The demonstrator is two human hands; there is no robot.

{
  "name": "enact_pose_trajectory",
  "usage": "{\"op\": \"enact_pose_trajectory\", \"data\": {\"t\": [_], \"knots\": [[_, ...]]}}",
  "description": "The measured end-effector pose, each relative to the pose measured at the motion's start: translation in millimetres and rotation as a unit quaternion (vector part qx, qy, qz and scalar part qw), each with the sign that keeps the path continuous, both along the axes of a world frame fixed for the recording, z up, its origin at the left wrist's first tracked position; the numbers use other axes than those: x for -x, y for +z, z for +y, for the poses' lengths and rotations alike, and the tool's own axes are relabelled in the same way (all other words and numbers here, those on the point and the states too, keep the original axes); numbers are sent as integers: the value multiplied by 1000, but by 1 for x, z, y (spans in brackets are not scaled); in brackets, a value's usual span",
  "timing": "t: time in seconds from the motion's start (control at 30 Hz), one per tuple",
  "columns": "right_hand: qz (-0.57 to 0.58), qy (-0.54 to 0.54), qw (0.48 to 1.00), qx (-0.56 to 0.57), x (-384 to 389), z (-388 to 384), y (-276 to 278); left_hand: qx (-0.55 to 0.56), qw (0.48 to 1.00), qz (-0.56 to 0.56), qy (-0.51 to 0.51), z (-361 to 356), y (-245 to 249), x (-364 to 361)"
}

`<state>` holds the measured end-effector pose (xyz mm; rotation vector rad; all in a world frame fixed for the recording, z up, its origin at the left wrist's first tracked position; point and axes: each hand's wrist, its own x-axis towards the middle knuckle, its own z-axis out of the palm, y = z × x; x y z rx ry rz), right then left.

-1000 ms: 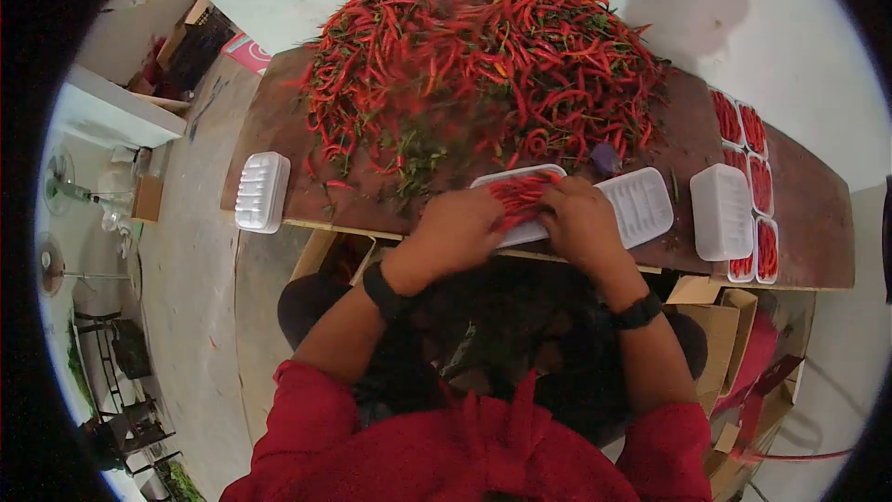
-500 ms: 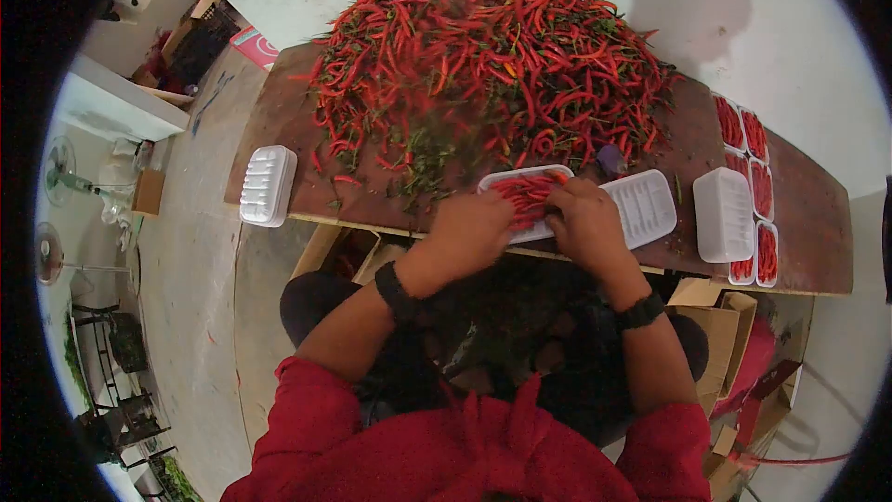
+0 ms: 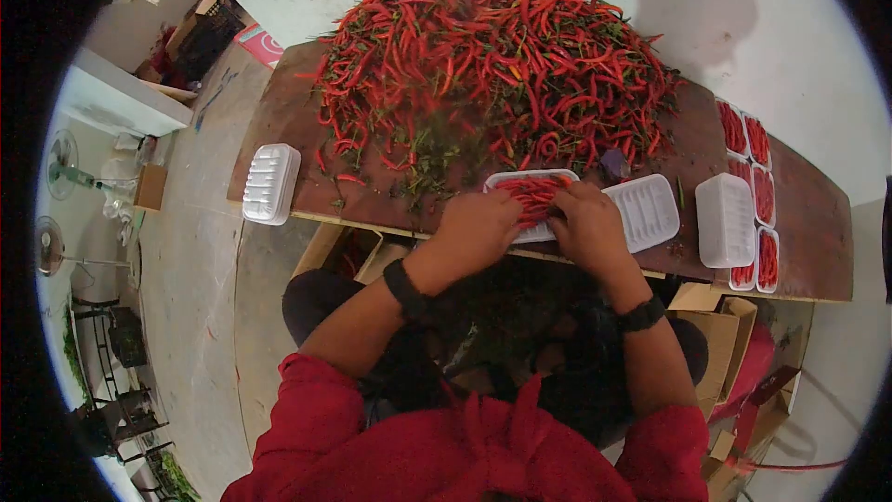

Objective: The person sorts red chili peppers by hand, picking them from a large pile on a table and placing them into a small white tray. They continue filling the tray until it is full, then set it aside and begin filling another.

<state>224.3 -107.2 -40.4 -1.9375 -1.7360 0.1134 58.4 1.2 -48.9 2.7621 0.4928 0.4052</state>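
We note the left hand [image 3: 478, 228] and the right hand [image 3: 587, 228] side by side at the near edge of the wooden table [image 3: 277, 123]. Both rest on 1 white foam tray [image 3: 507, 177] directly in front of the person. This tray holds a layer of red chillies [image 3: 537, 191] lying roughly parallel.

The left hand's fingers are bent and closed down over the tray's near left part, knuckles up. The right hand's fingers are curled, with the tips on the chillies at the tray's right end. We cannot tell whether either hand actually grips a chilli, as the fingertips are hidden under the knuckles. Each wrist carries a black band, and both sleeves are red.

Just right of the right hand lies 1 empty tray [image 3: 652, 210], touching the filled one. Further right stands an upturned tray stack [image 3: 725, 219], with several packed trays [image 3: 754, 141] beyond it along the table's right end. A second tray stack [image 3: 271, 184] sits well apart at the left edge. The chilli pile [image 3: 492, 56] covers the far half of the table, with green stems scattered between it and the tray.
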Motion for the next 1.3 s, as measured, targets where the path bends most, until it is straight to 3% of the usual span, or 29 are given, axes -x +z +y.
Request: {"op": "enact_pose_trajectory", "data": {"t": [0.2,0.33,0.5,0.73,0.83,0.9,0.97,1.0,1.07,1.3], "knots": [[-4,-7,1000,24,5,1,10,14,999,44,-13,0,-4,-5],[10,-16,999,40,4,1,6,9,1000,-8,-14,0,-3,-5],[14,-11,998,63,5,1,7,15,999,37,-13,1,1,-5],[-7,0,998,62,7,2,7,14,999,15,-32,14,-4,3],[3,-8,999,54,7,1,14,8,1000,-5,0,35,3,16],[1,-4,999,51,4,-1,14,-139,987,30,73,65,1,33],[-1,-1,999,47,3,0,16,-116,962,-31,244,81,21,51],[4,-6,999,43,5,0,19,-118,961,-32,247,91,20,59],[5,-8,999,35,6,2,20,-140,911,27,386,111,12,73],[7,29,1000,1,18,4,14,-127,901,80,406,120,-7,90]]}}
